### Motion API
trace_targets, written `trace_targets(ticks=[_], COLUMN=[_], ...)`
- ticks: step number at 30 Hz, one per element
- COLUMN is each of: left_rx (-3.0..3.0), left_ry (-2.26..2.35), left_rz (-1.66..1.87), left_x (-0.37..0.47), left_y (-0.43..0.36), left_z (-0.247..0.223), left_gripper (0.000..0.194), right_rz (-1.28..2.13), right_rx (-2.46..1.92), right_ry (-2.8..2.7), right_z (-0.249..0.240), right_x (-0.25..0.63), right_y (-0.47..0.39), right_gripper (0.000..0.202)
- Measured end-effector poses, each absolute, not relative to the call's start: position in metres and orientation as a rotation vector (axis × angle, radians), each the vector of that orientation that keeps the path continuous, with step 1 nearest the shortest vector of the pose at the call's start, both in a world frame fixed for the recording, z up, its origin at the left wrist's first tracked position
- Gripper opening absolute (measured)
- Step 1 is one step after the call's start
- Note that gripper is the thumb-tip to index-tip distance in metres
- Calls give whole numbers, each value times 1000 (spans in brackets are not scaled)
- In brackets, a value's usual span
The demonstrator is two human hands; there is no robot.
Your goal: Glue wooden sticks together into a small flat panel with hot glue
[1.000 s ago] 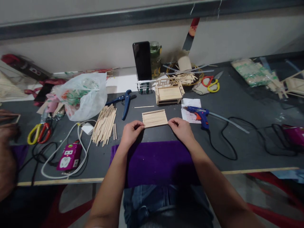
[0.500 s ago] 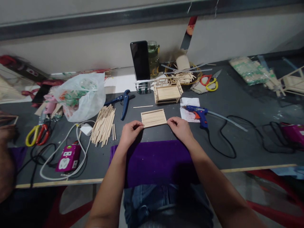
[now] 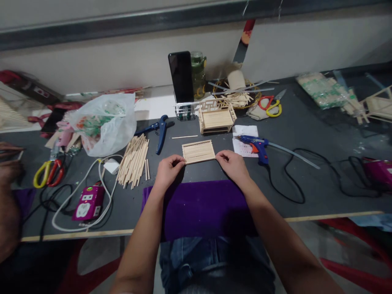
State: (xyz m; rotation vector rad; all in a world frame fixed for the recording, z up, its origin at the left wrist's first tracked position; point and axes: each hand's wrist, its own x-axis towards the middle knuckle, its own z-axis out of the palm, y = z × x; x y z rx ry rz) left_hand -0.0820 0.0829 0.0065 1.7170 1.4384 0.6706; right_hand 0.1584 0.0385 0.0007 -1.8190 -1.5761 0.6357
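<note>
Stick panel [image 3: 199, 152] pinched at its two near corners

The panel was set flat on the worktop [image 3: 200, 174], between the purple cloth [image 3: 196, 208] and the miniature wooden bench [image 3: 217, 119]. Its near left corner was apparently pinched between the closed thumb and forefinger of the left hand [image 3: 169, 169], and its near right corner likewise by the fingers of the right hand [image 3: 233, 165]. For true corners, light, even pressure from both sides seemed to be called for, with the slats left unbowed; the joints could have been strained by a hard squeeze.

Beyond, short sticks [image 3: 241, 99] and a pale cylinder [image 3: 235, 79] were held in the wicker basket [image 3: 215, 87], with translucent strips [image 3: 266, 90] laid across. In the white plastic bag [image 3: 120, 126], green and red matter was seen but not identified; the contents of the green bottle [image 3: 198, 75] could not be told.
</note>
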Motion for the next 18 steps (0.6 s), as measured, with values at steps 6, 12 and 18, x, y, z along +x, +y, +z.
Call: trace_targets(ticks=[6, 12, 18], left_rx=[1709, 1733, 1743], left_ry=[1430, 1442, 1452], left_rz=[675, 654, 652], left_x=[-82, -82, -81], left_y=[83, 83, 82], left_z=[6, 8, 8], left_gripper=[16, 15, 15], right_rz=[620, 611, 611], right_rx=[-1822, -1812, -1798], right_ry=[-1584, -1592, -1581], right_z=[0, -1, 1], right_x=[159, 158, 156], right_y=[39, 39, 37], right_gripper=[19, 18, 17])
